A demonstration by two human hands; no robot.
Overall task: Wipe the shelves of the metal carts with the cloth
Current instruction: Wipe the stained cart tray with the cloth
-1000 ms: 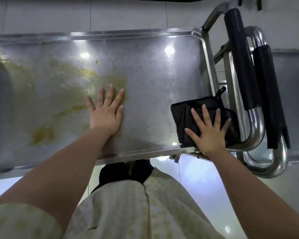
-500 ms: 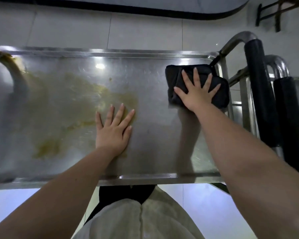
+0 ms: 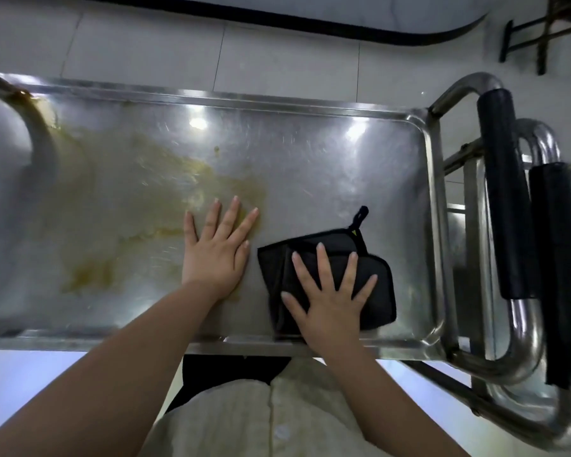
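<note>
The cart's shelf (image 3: 310,166) is bare steel, finely scratched all over yet shiny enough to throw back the ceiling lights. A dull, yellowish film (image 3: 139,192) clouds its left half and kills the shine there. The black cloth (image 3: 381,305) is matt, soft fabric with a stitched border. The handle tubes (image 3: 523,324) are mirror-bright polished metal, their black grips (image 3: 501,192) matt, foam or rubber. The floor tiles (image 3: 129,44) look smooth, faintly glossy.

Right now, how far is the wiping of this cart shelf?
Done: the right part of the shelf looks clean. In hand: the right hand presses the black cloth near the front edge; the left hand rests beside it. Left: the yellowish stain over the left half.
</note>
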